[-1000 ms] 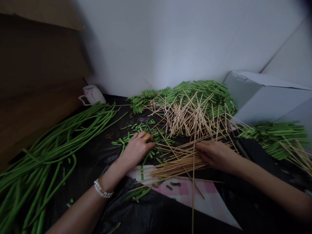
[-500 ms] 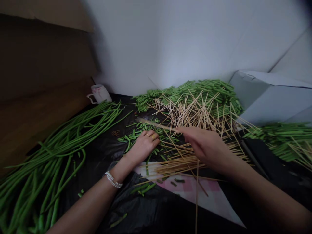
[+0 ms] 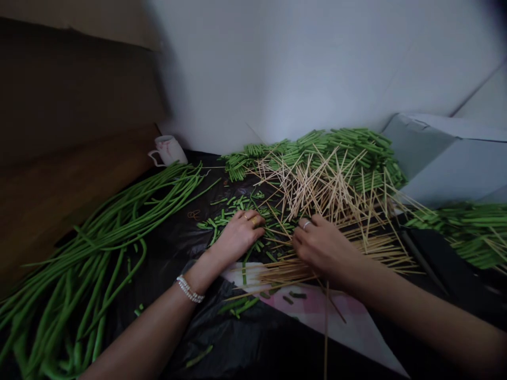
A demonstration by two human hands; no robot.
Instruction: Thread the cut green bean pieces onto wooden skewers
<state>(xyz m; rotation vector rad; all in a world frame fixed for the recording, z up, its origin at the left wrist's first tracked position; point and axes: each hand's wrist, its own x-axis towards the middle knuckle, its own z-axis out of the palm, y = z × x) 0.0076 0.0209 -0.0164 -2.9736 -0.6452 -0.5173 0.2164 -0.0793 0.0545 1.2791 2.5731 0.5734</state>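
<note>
My left hand (image 3: 240, 232), with rings and a beaded bracelet, rests over a scatter of short cut green bean pieces (image 3: 222, 217). Its fingers are curled in and closed; whatever they pinch is hidden beneath them. To the right, my right hand (image 3: 322, 243) lies low over a loose bundle of bamboo skewers (image 3: 285, 270), fingers bent down among the sticks. Their tips are out of sight, so I cannot tell what they grip. Behind it lie threaded skewers (image 3: 312, 187), their ends crossing in front of a heap of green bean pieces (image 3: 344, 145).
Long uncut green beans (image 3: 130, 221) spread over the black plastic sheet (image 3: 170, 264) at left. A white mug (image 3: 171, 150) stands at the back. A pink checked cloth (image 3: 336, 311) lies in front. At right are a pale box (image 3: 439, 153) and more bean pieces (image 3: 471, 227).
My right hand has come down onto the skewers, and the blurred stick it held pointing left no longer shows. My left hand stays over the cut pieces. The view has shifted slightly.
</note>
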